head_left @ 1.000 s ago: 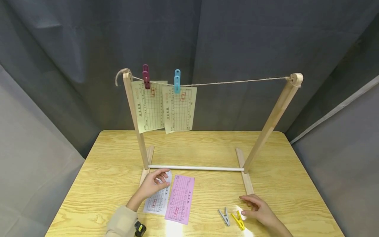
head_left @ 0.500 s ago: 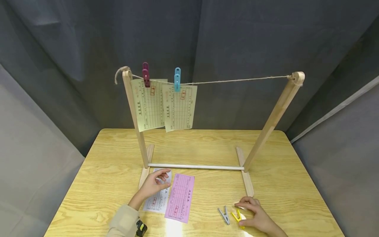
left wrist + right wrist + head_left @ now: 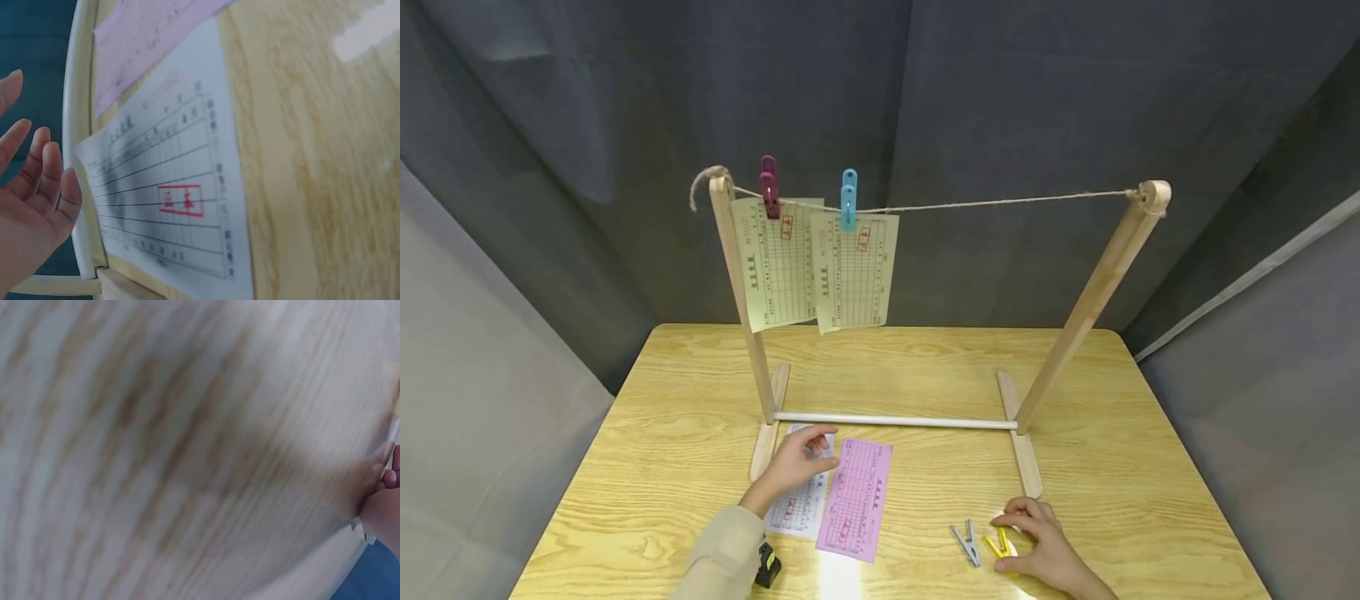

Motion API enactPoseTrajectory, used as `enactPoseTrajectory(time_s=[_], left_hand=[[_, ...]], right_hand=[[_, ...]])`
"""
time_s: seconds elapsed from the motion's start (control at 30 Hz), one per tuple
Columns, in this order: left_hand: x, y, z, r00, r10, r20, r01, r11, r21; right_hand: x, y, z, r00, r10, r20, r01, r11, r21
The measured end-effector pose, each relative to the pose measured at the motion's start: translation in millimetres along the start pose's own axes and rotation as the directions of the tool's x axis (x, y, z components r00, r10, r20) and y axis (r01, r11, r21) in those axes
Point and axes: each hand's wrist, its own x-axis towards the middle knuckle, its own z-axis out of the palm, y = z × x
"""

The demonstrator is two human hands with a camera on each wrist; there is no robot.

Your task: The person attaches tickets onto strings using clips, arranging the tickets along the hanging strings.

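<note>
My left hand (image 3: 796,463) hovers over a white printed slip (image 3: 801,507), its fingers loosely bent with nothing between them. In the left wrist view, the same hand (image 3: 34,200) appears beside the white slip, which bears a red stamp. A pink printed slip (image 3: 855,502) lies just right of it. Around a yellow clothespin (image 3: 1002,542) on the table, my right hand (image 3: 1039,543) holds its thumb and forefinger apart; whether the thumb touches it is unclear. Left of that lies a grey clothespin (image 3: 967,545). The right wrist view catches only part of the right hand (image 3: 384,503).
A wooden frame (image 3: 1088,302) carries a string (image 3: 985,203). A maroon clothespin (image 3: 769,188) and a blue clothespin (image 3: 848,201) hold two yellowish slips (image 3: 855,275) on it. A white crossbar (image 3: 895,421) joins the frame's feet on the wooden table (image 3: 1120,433). Dark curtains (image 3: 1037,100) hang behind.
My right hand has moved left, bringing its thumb and forefinger around the yellow clothespin. The left hand has shifted slightly right above the white slip.
</note>
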Motion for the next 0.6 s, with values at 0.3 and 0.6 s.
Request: enactPoseTrajectory(time_s=[0.3, 0.6], left_hand=[[10.1, -7.0, 6.8, 0.998, -0.057, 0.041, 0.054, 0.996, 0.067], [17.4, -18.3, 12.9, 0.995, -0.089, 0.036, 0.085, 0.991, 0.104]], right_hand=[[0, -1, -4.7, 0.996, -0.091, -0.017, 0.091, 0.995, 0.043], [-1, 0, -3.7, 1.0, 0.016, 0.017, -0.016, 0.999, 0.037]])
